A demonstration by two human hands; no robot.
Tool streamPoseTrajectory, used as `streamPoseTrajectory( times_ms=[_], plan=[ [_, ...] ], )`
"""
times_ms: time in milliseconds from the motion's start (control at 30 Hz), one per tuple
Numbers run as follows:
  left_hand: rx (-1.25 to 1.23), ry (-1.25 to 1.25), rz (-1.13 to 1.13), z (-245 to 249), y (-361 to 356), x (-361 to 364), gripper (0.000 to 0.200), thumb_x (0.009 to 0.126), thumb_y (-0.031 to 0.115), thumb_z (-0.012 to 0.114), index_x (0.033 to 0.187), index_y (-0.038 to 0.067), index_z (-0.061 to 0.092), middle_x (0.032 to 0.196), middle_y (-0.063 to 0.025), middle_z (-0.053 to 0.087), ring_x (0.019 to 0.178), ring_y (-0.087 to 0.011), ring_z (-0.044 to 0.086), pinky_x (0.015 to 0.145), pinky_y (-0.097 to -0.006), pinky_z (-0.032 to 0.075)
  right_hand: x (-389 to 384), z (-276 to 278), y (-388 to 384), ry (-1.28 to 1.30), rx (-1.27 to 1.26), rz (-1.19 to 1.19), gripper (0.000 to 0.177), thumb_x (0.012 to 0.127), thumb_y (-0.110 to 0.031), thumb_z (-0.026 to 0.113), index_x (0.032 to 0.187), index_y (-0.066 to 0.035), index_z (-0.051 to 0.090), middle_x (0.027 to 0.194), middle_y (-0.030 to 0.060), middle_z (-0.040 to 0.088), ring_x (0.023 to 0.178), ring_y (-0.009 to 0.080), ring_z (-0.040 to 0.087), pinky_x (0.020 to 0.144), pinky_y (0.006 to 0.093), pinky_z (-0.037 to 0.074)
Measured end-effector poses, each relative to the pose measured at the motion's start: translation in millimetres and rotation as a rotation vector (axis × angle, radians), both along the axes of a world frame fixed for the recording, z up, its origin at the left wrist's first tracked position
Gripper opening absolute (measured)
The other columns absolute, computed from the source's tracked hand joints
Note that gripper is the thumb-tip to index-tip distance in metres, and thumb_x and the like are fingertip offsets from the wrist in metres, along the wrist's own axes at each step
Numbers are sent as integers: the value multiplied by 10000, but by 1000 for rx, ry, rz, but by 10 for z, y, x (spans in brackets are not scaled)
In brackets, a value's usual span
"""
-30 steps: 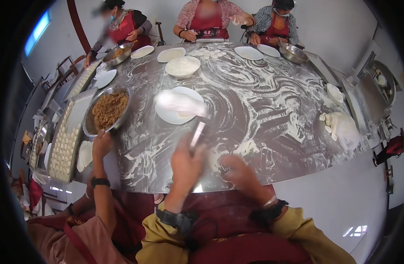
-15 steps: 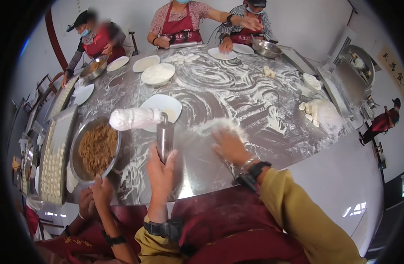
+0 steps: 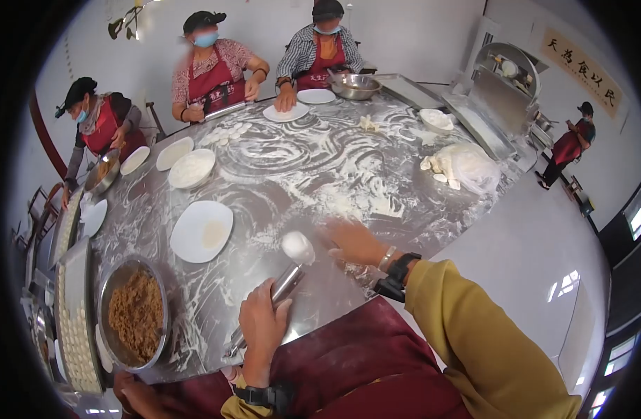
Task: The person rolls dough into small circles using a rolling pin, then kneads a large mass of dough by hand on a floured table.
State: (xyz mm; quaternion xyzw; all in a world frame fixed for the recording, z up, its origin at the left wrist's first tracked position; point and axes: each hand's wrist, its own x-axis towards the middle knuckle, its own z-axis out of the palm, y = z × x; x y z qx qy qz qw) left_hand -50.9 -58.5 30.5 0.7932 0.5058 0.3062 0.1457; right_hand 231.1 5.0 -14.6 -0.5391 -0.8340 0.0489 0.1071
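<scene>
My left hand (image 3: 263, 318) is closed around a shiny metal cylinder with a white-wrapped end (image 3: 284, 285), held slantwise above the near part of the steel table. The white end (image 3: 298, 248) points away from me, close to my right hand. My right hand (image 3: 359, 242) lies low over the floured tabletop, palm down, fingers stretched out and slightly blurred, with nothing visible in it. Left of my left hand stands a steel bowl (image 3: 165, 318) of brown filling (image 3: 136, 316). Beyond that is a white square plate (image 3: 203, 246) with a pale patch.
A tray of small dough pieces (image 3: 76, 328) runs along the left edge. Covered dough (image 3: 467, 167) sits at the right, near a machine (image 3: 505, 91). Several co-workers in red aprons stand around the table; a neighbour's hand (image 3: 135, 394) shows at the lower left.
My view has turned right. The cylinder's white end has swung from pointing left to pointing away, toward my right hand. The neighbour's hands have dropped from the filling bowl's rim.
</scene>
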Motion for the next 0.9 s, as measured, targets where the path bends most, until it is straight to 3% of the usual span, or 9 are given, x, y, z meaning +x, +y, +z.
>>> streamPoseTrajectory(
  times_ms=[133, 300, 367, 433, 667, 700, 800, 833, 900],
  plan=[
    [28, 93, 66, -82, 20, 74, 464, 727, 188, 688, 1142, 54, 531, 917, -144, 606, 854, -335, 563, 734, -426, 414, 224, 65, -245, 77, -7, -78, 682, 821, -389, 596, 1395, -127, 339, 1428, 193, 320, 1327, 379, 283, 1062, 516, 242],
    [38, 198, 91, -191, 66, 116, 464, 721, 173, 685, 1144, 52, 533, 900, -134, 599, 847, -319, 548, 746, -419, 403, 1023, 13, -603, 34, -15, -487, 807, 782, -500, 594, 1420, -116, 284, 1413, 247, 307, 1309, 444, 273, 1046, 567, 230],
    [-4, 267, 85, -193, 64, 125, 458, 721, 157, 675, 1144, 53, 534, 916, -123, 590, 851, -307, 535, 758, -413, 397, 1518, -233, -726, 125, -7, -677, 793, 812, -525, 546, 1431, -122, 259, 1440, 245, 262, 1325, 446, 242, 1049, 592, 198],
    [42, 307, 93, -204, 64, 174, 458, 720, 155, 671, 1146, 58, 534, 934, -116, 585, 863, -301, 534, 756, -414, 396, 1778, -220, -812, 41, -55, -799, 775, 836, -533, 512, 1441, -134, 239, 1460, 241, 225, 1339, 445, 211, 1057, 593, 177],
    [38, 437, 96, -237, 98, 262, 481, 742, 211, 663, 1172, 46, 526, 922, -109, 556, 875, -293, 523, 756, -418, 387, 1693, -315, 29, -116, -99, -916, 715, 886, -538, 432, 1456, -164, 219, 1486, 231, 173, 1363, 444, 151, 1069, 597, 139],
    [51, 434, 85, -245, 106, 258, 481, 744, 214, 661, 1175, 48, 524, 915, -109, 556, 860, -295, 527, 750, -422, 390, 1545, -298, 234, -157, -107, -918, 692, 897, -510, 432, 1457, -167, 215, 1485, 235, 174, 1366, 441, 144, 1072, 598, 133],
    [60, 394, 54, -230, 120, 212, 476, 756, 219, 652, 1180, 52, 517, 906, -115, 556, 826, -297, 538, 724, -431, 404, 1060, -405, 837, -78, -159, -609, 687, 906, -478, 439, 1464, -166, 188, 1492, 225, 162, 1372, 430, 136, 1074, 597, 128],
    [64, 385, 45, -228, 120, 192, 471, 761, 218, 649, 1180, 50, 516, 904, -114, 555, 826, -294, 539, 713, -428, 408, 948, -529, 1036, 157, -157, -393, 664, 924, -401, 446, 1467, -144, 162, 1501, 205, 148, 1384, 394, 130, 1101, 538, 134],
    [73, 379, 18, -201, 109, 156, 469, 767, 211, 649, 1184, 47, 511, 912, -115, 552, 824, -287, 541, 684, -415, 425, 635, -498, 1129, 396, -119, -130, 647, 932, -336, 448, 1468, -129, 149, 1502, 198, 153, 1387, 372, 137, 1115, 486, 140]
  ],
)
